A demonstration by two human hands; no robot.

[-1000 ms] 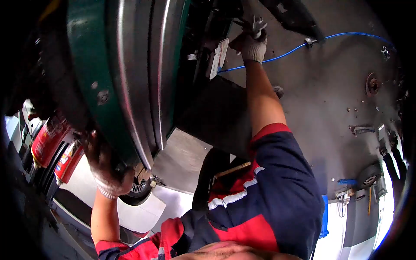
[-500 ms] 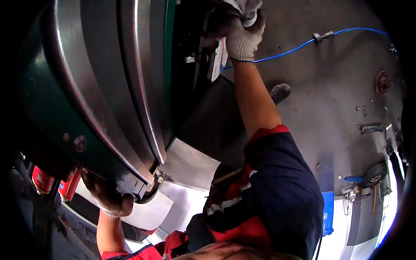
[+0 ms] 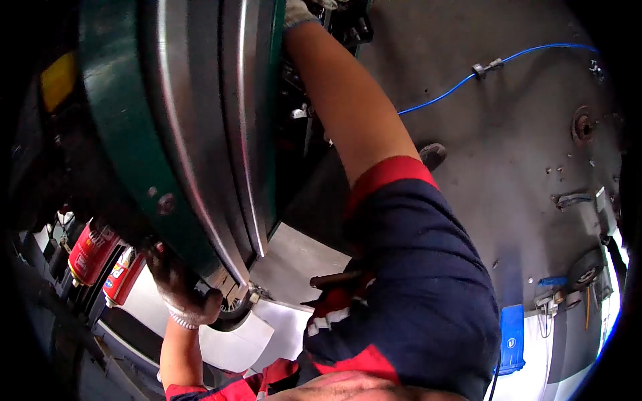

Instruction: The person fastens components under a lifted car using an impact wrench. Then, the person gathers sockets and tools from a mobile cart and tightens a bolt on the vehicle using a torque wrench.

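As the green panel [image 3: 117, 100] stretches away, left hand [image 3: 179, 289] touches its near end, right hand [image 3: 299, 13] farther along; can't tell either grip.

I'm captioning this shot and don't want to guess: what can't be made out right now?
All in the head view:
- Right hand: cut off by the top edge; its grip is unseen.
- Left hand: fingers lost in shadow; grip unclear.
- Green panel: upper end cut off by the top edge.
- Blue hose: one end hidden behind the right forearm.
- Red cans: labels too blurred to read fully.
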